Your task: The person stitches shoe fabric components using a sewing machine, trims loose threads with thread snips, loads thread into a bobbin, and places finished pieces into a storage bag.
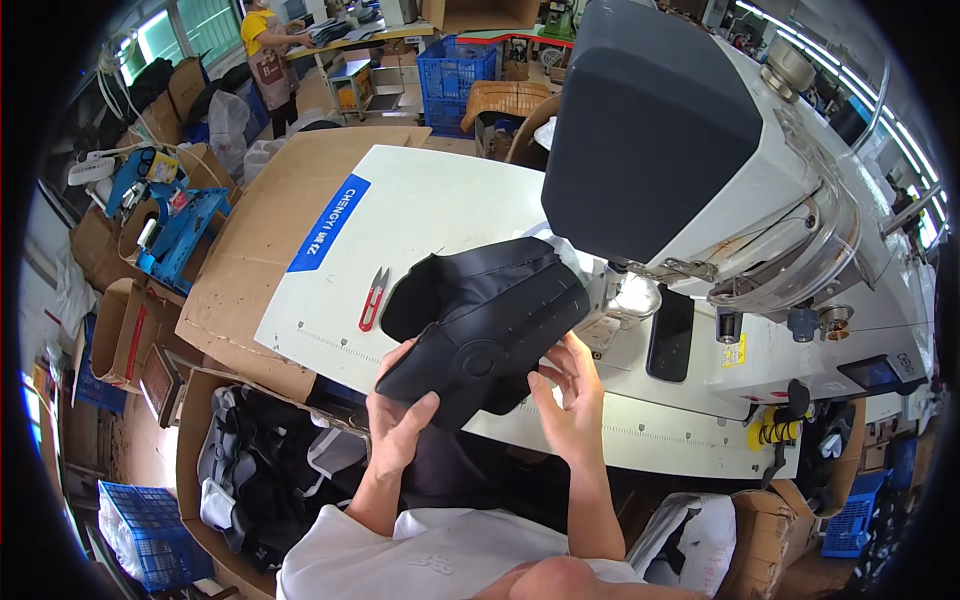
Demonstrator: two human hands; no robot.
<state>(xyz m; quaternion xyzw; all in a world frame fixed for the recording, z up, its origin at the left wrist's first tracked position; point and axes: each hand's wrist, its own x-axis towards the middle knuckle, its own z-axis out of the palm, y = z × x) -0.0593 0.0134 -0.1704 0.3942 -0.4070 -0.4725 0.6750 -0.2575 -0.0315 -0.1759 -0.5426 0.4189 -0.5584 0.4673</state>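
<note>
A black shoe upper [490, 340] with a raised round patch and stitched seams is held up over the white bed of a sewing machine. My left hand [398, 425] grips its lower left end, thumb on top and fingers partly hidden underneath. At the lower right edge, my right hand [570, 400] is curled against the upper, thumb and fingers touching it. The far right end of the upper lies close to the needle area [600, 300], which it partly covers. Red-handled thread snips [374, 300] rest on the machine bed, left of the upper.
The large machine head [660, 130] overhangs at the upper right. A black phone [670, 337] lies on the bed to the right. Below left, a cardboard box [190, 450] holds black pieces [260, 470]. Another person [270, 60] stands at a far table.
</note>
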